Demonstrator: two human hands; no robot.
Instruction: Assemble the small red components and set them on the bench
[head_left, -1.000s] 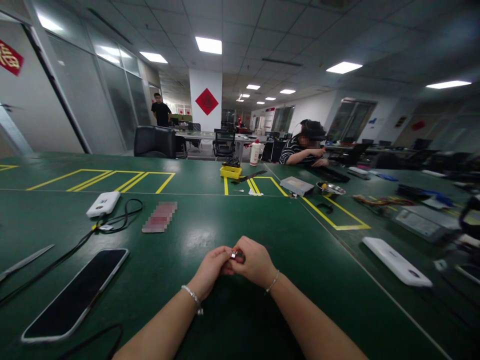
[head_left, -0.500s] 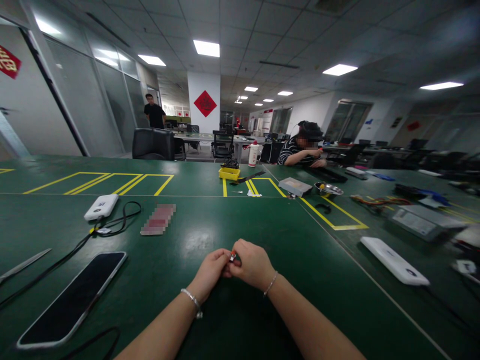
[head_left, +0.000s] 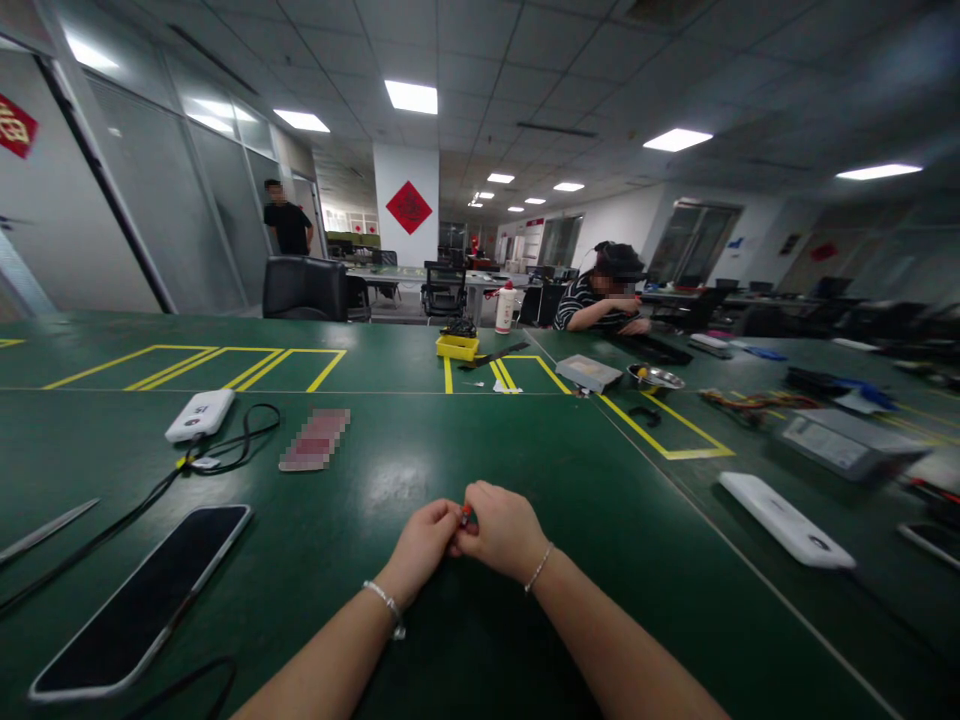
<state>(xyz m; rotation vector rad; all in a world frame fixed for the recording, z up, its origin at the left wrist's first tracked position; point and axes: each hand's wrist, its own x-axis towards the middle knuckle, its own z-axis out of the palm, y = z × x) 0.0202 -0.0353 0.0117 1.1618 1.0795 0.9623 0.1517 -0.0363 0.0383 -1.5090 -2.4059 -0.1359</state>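
My left hand (head_left: 429, 540) and my right hand (head_left: 504, 530) meet over the green table (head_left: 360, 610), fingertips pinched together. Between them shows a small orange-red piece (head_left: 466, 513), mostly covered by the fingers, so its kind cannot be made out. Both hands are closed on it. To the left lies a smartphone (head_left: 142, 600) with a dark screen and a pale case. A pinkish, blurred-out flat rectangle (head_left: 315, 440) rests beyond it.
A white power bank (head_left: 201, 415) with a black cable lies at left, another white power bank (head_left: 784, 520) at right. Farther off are a yellow tray (head_left: 457, 347), a metal box (head_left: 589, 373), a metal bowl (head_left: 656, 377) and a power supply unit (head_left: 847, 440). A co-worker (head_left: 600, 290) sits across.
My hands stay together almost in place; a pale bit seen below the orange piece is now less visible. A standing person in the background has shifted left.
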